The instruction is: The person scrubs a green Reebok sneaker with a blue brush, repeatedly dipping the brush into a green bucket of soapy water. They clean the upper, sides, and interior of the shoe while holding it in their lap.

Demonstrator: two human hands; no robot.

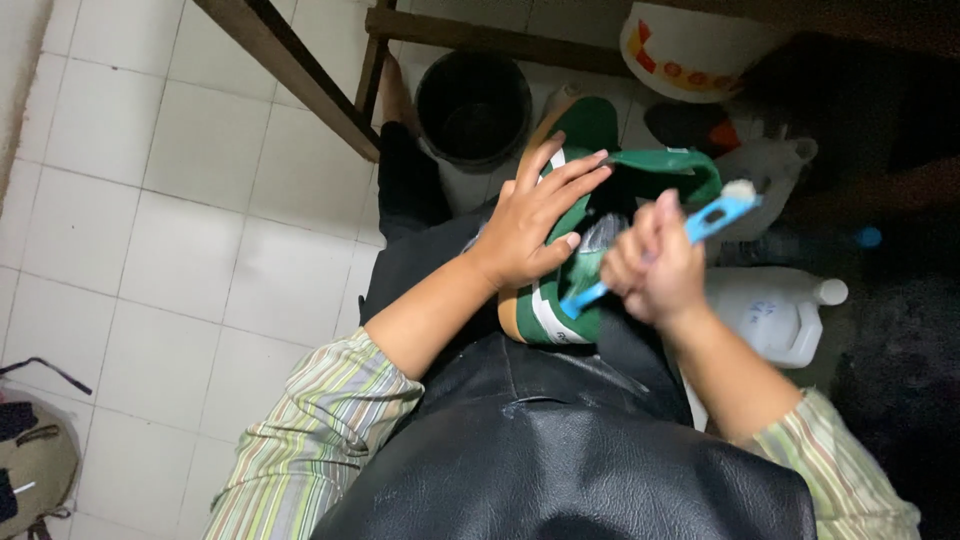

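Observation:
A green shoe (pixel 585 180) with white stripes and a tan sole lies across my lap, above a black apron (pixel 560 450). My left hand (pixel 535 215) rests on the shoe's side with fingers spread, pressing and holding it steady. My right hand (pixel 652 265) is closed around a blue toothbrush (pixel 700 225), whose white-foamed head points up to the right, just off the shoe's opening. The brush handle's lower end sticks out below my fist over the shoe.
A black bucket (pixel 473 105) stands on the white tiled floor (pixel 170 200) ahead of my knees. A white plastic jug (pixel 775 315) lies at the right, another white container (pixel 770 170) behind it. A wooden furniture leg (pixel 290 70) crosses upper left. A bag (pixel 35 460) sits at lower left.

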